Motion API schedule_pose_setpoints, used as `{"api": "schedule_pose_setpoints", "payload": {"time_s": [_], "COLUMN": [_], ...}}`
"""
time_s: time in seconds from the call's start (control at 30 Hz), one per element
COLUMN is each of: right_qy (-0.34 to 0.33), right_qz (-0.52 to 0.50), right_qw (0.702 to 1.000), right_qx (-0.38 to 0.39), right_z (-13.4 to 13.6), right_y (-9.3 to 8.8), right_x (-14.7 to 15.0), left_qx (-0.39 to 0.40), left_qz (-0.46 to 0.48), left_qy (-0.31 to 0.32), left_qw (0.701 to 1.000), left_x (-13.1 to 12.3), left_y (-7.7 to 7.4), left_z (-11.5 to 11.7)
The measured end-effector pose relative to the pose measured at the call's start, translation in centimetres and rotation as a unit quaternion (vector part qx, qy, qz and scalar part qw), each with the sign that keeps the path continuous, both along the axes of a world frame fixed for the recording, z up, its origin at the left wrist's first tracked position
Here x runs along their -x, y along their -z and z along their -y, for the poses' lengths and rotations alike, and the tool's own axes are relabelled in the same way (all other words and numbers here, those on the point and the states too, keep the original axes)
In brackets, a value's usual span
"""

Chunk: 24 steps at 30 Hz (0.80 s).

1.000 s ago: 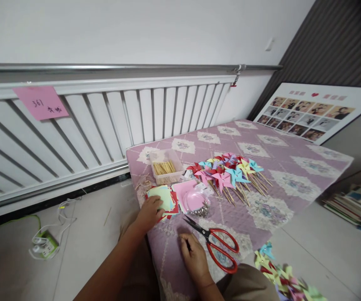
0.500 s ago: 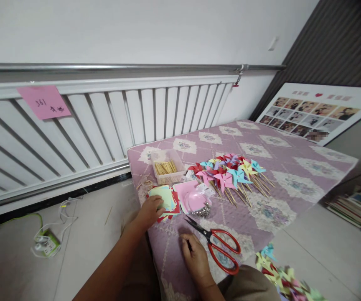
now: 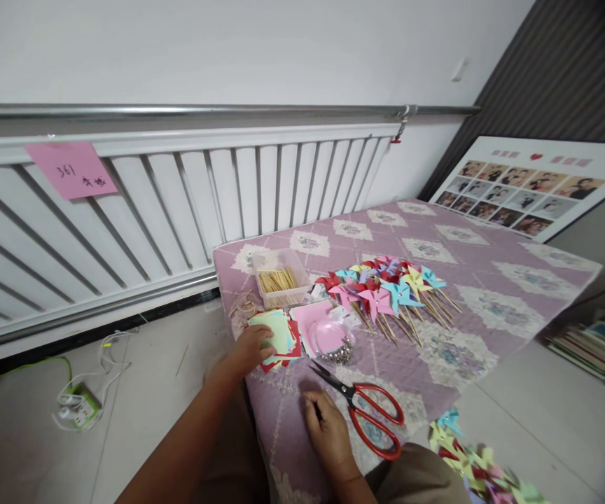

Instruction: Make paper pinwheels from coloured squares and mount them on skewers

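My left hand [image 3: 251, 348] rests on the left side of a stack of square coloured paper [image 3: 280, 333], its fingers lying over the pale green top sheet. Red and pale blue sheets poke out underneath. My right hand [image 3: 328, 428] lies on the bed cover, fingers curled in, with nothing visible in them. Right beside it are large scissors [image 3: 355, 395] with red handles and dark blades. A round clear dish [image 3: 328, 337] with small metal pins spilling at its front sits on pink paper [image 3: 307, 318] between the stack and the pinwheels.
A clear plastic box [image 3: 302, 276] of thin wooden sticks stands behind the paper. Finished paper pinwheels [image 3: 386, 290] lie in a heap to the right; more pinwheels [image 3: 475, 455] are low at right. A white radiator [image 3: 176, 203] runs along the wall. A power strip [image 3: 85, 406] is on the floor.
My left hand has shifted very slightly left and up on the paper stack. My right hand and the scissors stay where they were.
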State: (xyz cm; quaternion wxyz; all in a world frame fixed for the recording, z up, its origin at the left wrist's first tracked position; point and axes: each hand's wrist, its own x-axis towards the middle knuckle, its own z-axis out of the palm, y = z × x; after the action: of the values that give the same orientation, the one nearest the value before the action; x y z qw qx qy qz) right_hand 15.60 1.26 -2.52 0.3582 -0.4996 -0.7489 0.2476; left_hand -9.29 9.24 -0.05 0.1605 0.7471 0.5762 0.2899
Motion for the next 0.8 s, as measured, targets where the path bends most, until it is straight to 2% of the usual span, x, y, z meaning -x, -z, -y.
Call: {"api": "schedule_pose_setpoints", "payload": {"time_s": [0.13, 0.37, 0.63, 0.8], "right_qy": [0.004, 0.002, 0.004, 0.004], "right_qz": [-0.003, 0.000, -0.005, -0.002], "right_qw": [1.000, 1.000, 1.000, 1.000], "right_qx": [-0.011, -0.006, -0.013, -0.012], "right_z": [0.0, 0.0, 0.0, 0.0], "right_y": [-0.1, 0.1, 0.0, -0.1], "right_x": [0.0, 0.0, 0.0, 0.0], "left_qx": [0.006, 0.005, -0.014, -0.014], "left_qz": [-0.006, -0.049, -0.029, -0.018], "left_qy": [-0.003, 0.023, 0.025, 0.025], "left_qw": [1.000, 0.999, 0.999, 0.999], "left_x": [0.0, -0.3, 0.0, 0.0], "left_y": [0.1, -0.6, 0.3, 0.4], "left_z": [-0.1, 0.2, -0.1, -0.2]}}
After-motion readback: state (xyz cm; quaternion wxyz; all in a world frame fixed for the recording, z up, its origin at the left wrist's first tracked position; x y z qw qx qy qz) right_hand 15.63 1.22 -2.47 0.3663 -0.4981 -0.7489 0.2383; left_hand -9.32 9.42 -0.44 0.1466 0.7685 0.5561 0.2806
